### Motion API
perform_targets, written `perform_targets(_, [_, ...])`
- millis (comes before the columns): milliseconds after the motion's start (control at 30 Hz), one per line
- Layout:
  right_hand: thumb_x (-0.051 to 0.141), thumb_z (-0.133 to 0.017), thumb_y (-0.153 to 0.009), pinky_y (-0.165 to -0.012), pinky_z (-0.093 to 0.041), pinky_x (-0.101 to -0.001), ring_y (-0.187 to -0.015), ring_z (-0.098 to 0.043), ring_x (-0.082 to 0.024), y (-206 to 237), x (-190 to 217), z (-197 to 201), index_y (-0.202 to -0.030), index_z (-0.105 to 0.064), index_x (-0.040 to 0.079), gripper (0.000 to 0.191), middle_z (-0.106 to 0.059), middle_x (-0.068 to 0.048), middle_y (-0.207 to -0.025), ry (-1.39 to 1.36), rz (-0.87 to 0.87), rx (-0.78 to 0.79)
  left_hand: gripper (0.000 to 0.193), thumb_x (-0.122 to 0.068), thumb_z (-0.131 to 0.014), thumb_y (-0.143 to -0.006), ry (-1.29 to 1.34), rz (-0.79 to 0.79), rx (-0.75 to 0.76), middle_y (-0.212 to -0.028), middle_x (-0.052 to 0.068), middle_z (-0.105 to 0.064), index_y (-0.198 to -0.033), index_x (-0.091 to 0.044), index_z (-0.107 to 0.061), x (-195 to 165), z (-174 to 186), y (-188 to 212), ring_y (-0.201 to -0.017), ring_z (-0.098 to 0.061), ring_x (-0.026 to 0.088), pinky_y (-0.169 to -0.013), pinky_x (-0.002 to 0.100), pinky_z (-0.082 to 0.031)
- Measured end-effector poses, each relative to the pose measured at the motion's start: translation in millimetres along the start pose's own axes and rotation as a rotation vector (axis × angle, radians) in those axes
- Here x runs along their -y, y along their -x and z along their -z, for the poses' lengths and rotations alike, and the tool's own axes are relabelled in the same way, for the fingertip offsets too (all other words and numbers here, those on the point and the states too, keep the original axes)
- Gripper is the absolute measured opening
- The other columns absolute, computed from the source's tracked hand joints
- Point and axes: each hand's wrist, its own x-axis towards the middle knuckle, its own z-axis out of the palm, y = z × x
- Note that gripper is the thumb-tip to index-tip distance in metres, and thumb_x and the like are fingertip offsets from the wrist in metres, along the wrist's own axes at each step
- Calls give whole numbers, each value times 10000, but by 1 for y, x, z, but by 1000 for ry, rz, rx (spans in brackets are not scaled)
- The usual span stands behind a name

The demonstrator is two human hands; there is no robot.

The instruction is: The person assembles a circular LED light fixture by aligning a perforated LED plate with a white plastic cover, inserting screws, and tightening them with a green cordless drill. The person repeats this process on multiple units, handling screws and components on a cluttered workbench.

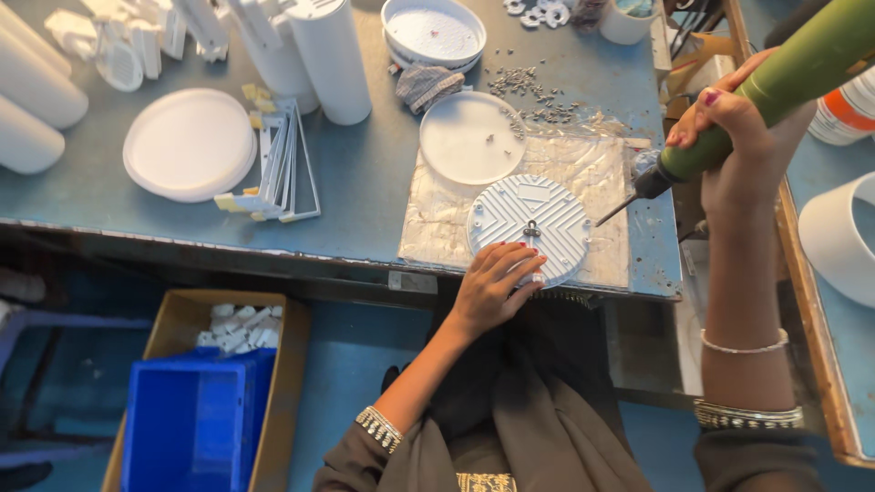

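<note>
1. At the near edge of the workbench [355, 182], a round ribbed metal disc [529, 223] lies on a foil-like sheet [602, 182].
2. Left hand [495, 287] rests flat on the disc's near rim, fingers spread, pressing rather than gripping.
3. Right hand [729, 150], right of the disc, is wrapped fully around a green power screwdriver [775, 82], its bit angled toward the disc.
4. Risk, as I judge it: the slanted bit could skid off a screw toward the left fingers [524, 264], or the disc could spin on the slick sheet.

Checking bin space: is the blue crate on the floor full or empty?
Empty: the blue crate shows only bare inner walls and floor.
</note>
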Motion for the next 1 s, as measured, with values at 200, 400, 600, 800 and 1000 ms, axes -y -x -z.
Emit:
perform_targets(200, [230,-656,-1061,-957,-557,-283,-968,-650,-156,25,18,40,-1299,-477,58,344,-641,-95,-1081,185,71,-35,197,-118,-824,-873,106,52,-25,-1050,93,-725,-1023,-40,-724,1,-4,-37,-969,-705,266,-861,366,-565])
perform_targets(400, [281,-575,-1176,-792,-500,-301,-846,-559,-154,116,-23,38,-1219,-466,51,258,-545,-56,-956,466,221,-694,176,-122,-574,-1034,603,385,-26,-982,89,-775,-1035,1,-700,-6,10,-92,-943,-759,175,-853,314,-599])
perform_targets(600, [384,-487,-1059,-868,-546,-278,-1110,-646,-106,146,-93,-4,-1385,-515,70,453,-635,-39,-1243,20,-257,-186,405,-316,-529,-1076,1391,911,-112,-881,133,-751,-973,43,-683,14,5,-114,-705,-722,134,-651,271,-592])
perform_targets(800, [192,-527,-1102,-738,-504,-225,-834,-609,-53,138,-113,8,-1206,-617,-7,241,-664,-33,-976,131,-232,-332,292,-227,-568,-1097,1510,1089,-367,-1002,86,-734,-1154,37,-680,53,-16,-81,-846,-702,121,-764,277,-595])
perform_targets(1000, [178,-564,-1069,-608,-426,-217,-706,-543,-37,136,-138,11,-1111,-641,-18,214,-641,0,-830,347,-275,-305,550,-409,-344,-1090,1191,1087,-362,-1084,89,-740,-1216,15,-670,58,-30,-62,-1003,-676,143,-934,302,-531])
